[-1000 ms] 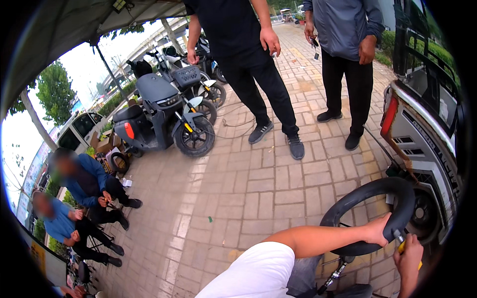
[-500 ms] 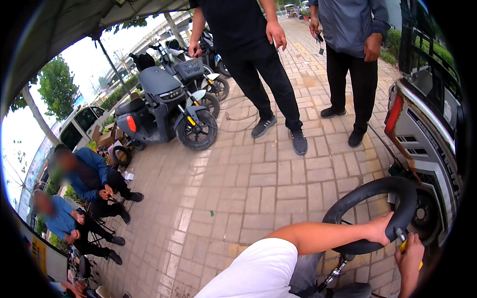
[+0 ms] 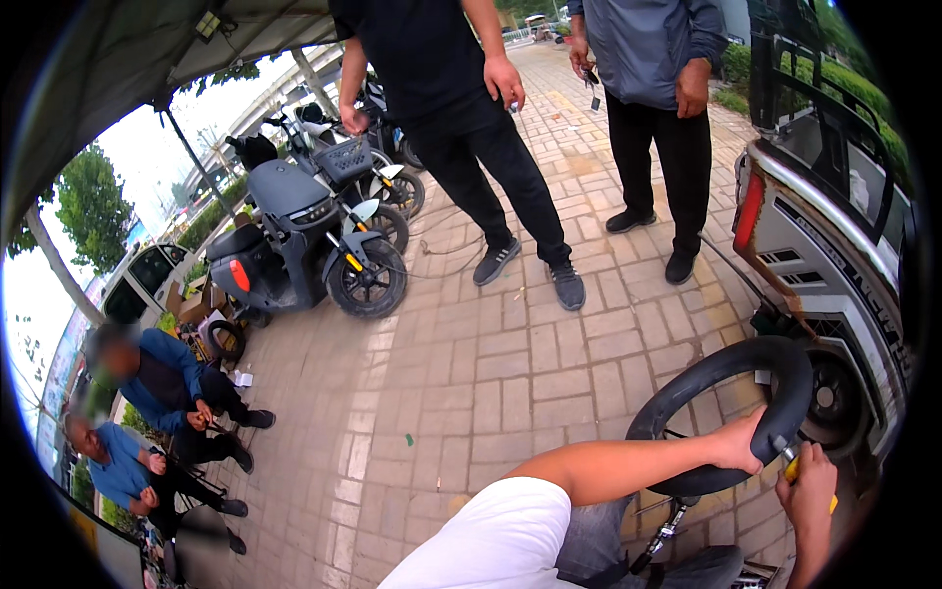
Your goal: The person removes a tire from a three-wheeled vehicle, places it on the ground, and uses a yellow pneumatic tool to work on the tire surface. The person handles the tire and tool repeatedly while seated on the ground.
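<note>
A black rubber ring, smooth like an inflated inner tube (image 3: 775, 361), stands tilted at the lower right. My left hand (image 3: 741, 442) reaches across from the white-sleeved arm and wraps round its near right side; part of the fingers is hidden behind the rubber. Closed in my right hand (image 3: 812, 488) is a small yellow-handled tool (image 3: 788, 457), whose metal head meets the tube just beside my left hand. The exact kind of tool cannot be made out. Below the ring, a shiny metal rod (image 3: 667, 535) slants down by my knee.
A white three-wheeled vehicle (image 3: 819, 270) stands close on the right. Two people stand ahead on the brick paving (image 3: 471, 393). Two more sit at the left. A dark grey scooter (image 3: 294, 231) is parked at the back left.
The whole view has shifted slightly, so the surroundings sit further left. Both hands keep their hold, with the tool's head still at the tube.
</note>
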{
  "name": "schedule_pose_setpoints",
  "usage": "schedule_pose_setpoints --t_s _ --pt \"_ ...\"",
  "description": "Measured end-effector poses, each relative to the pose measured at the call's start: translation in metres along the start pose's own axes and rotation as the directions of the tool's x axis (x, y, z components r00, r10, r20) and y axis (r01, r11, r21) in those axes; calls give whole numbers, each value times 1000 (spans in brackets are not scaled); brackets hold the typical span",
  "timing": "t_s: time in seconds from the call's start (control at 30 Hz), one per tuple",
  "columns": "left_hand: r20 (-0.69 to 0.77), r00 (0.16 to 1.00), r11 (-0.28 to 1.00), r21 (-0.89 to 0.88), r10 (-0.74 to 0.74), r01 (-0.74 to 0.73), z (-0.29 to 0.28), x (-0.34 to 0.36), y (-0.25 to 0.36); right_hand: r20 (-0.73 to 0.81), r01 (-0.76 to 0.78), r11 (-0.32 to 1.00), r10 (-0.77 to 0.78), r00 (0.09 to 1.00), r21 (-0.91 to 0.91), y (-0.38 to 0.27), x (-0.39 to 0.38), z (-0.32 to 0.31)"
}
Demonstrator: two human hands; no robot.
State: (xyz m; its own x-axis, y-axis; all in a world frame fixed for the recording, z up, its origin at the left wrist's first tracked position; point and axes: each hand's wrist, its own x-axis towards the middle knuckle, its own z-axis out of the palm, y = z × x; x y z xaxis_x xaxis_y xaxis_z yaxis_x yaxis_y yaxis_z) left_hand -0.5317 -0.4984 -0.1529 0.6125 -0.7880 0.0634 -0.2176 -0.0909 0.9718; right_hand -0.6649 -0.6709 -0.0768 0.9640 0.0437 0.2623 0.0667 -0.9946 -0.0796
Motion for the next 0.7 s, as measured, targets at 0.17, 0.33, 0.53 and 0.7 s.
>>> schedule_pose_setpoints --t_s 0.17,0.33,0.53,0.7 --pt "-8 999 999 -20 49 -49 1 -3 3 -62 -16 1000 14 998 -26 3 -3 4" --pt "6 1000 1000 -1 15 -15 -2 -5 5 25 42 998 -43 999 47 -10 -6 -6" --pt "41 998 998 -28 50 -49 0 1 1 -48 -17 1000 17 999 2 1 -9 0" --pt "27 998 997 -46 64 -62 4 4 -4 -76 -40 999 39 996 -18 2 -7 0"
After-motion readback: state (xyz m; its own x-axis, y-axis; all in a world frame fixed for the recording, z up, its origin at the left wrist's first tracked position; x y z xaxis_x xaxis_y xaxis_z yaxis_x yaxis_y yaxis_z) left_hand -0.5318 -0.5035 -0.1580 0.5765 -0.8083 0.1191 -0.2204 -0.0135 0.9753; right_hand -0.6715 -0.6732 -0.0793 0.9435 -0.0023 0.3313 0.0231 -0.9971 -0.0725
